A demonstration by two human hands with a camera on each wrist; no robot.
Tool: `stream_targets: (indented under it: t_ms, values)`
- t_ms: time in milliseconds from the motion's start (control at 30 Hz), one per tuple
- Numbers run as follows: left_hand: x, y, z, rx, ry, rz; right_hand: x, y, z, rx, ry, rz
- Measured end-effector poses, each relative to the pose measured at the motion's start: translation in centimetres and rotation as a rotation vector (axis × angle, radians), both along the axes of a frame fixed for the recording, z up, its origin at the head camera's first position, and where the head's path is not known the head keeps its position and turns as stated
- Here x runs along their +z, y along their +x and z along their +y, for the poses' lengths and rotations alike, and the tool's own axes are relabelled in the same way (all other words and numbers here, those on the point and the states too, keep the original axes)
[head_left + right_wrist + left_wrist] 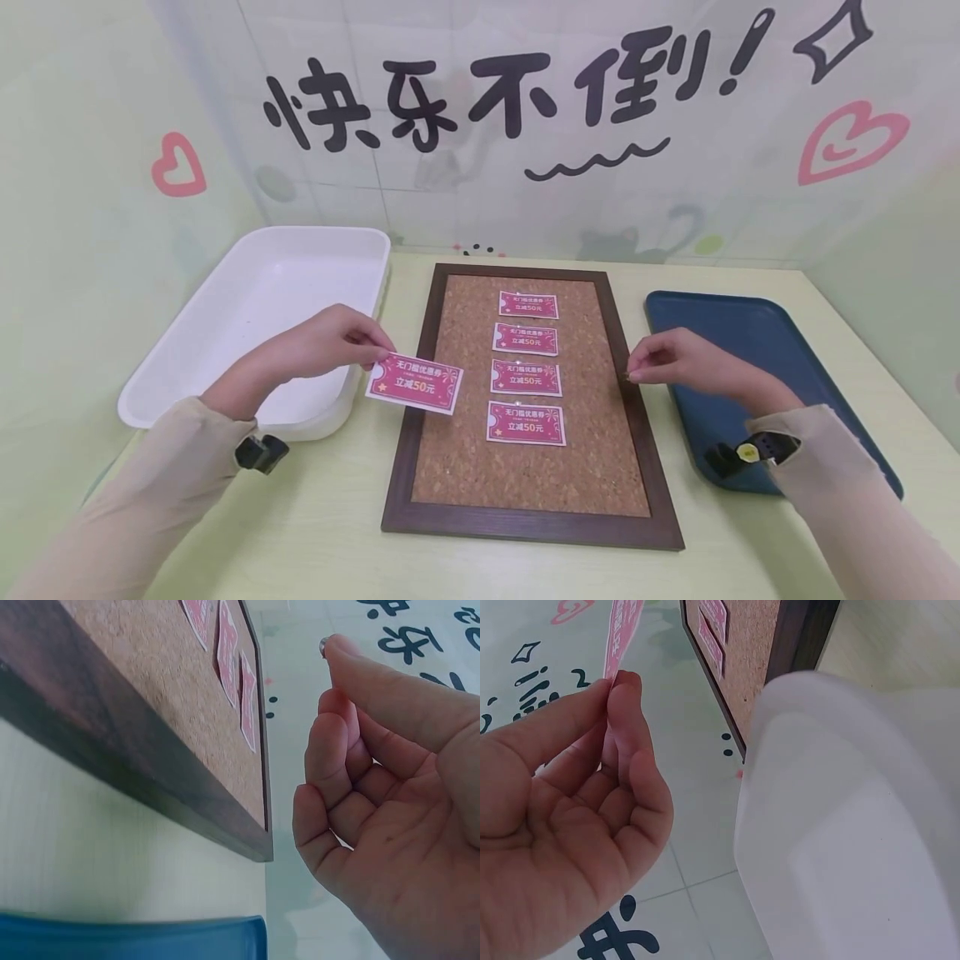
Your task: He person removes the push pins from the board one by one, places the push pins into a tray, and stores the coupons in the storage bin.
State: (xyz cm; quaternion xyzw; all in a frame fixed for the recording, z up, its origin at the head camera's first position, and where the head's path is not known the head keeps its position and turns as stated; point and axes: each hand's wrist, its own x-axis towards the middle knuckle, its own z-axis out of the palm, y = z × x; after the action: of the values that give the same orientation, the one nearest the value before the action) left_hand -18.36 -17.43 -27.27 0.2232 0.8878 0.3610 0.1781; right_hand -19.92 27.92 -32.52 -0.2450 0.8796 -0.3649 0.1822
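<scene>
My left hand (330,340) pinches a pink coupon (415,383) by its upper left corner, between thumb and fingertips. The coupon overlaps the left frame of a cork board (450,467) in the head view. Several matching coupons (526,423) run in a column down the cork, each with a small shiny pin at its top edge. Right of the board, my right hand (678,362) pinches a small silver thumbtack (324,646) between thumb and forefinger, mostly hidden by the fingertips. Its other fingers are loosely curled.
A white plastic tub (255,283) stands on the table left of the board, under my left forearm. On the right lies a dark blue tray (750,333), partly beneath my right hand and wrist. A wall with large black lettering (513,92) rises behind the table.
</scene>
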Motion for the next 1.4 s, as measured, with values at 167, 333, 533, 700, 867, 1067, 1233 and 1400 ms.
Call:
stream_targets:
  t_ms: [167,333,533,700,867,1067,1233,1400]
  values:
    - [0.2,-0.1,-0.8,0.028,-0.018,0.018,0.1,0.1,0.5,-0.02,-0.01,0.011]
    - [0.4,-0.2,-1.5,0.04,-0.019,0.028,0.1,0.3,1.1,-0.057,0.002,0.02]
    - [0.8,-0.2,-2.3,0.067,-0.047,0.048,0.1,0.5,2.2,-0.111,0.018,0.028]
    - [1.0,-0.3,-3.1,0.095,-0.051,0.064,0.0,0.6,3.1,-0.135,0.037,0.033]
    - [1.1,-0.5,-4.0,0.121,-0.054,0.06,-0.2,0.6,3.9,-0.152,0.055,0.032]
    - [1.1,-0.7,-5.1,0.146,-0.074,0.046,-0.4,0.8,4.7,-0.185,0.064,0.033]
    - [1.3,-0.7,-6.2,0.149,-0.083,0.052,-0.4,0.9,5.2,-0.204,0.08,0.041]
    - [1.7,-0.7,-7.2,0.166,-0.108,0.052,-0.3,1.0,6.0,-0.225,0.085,0.047]
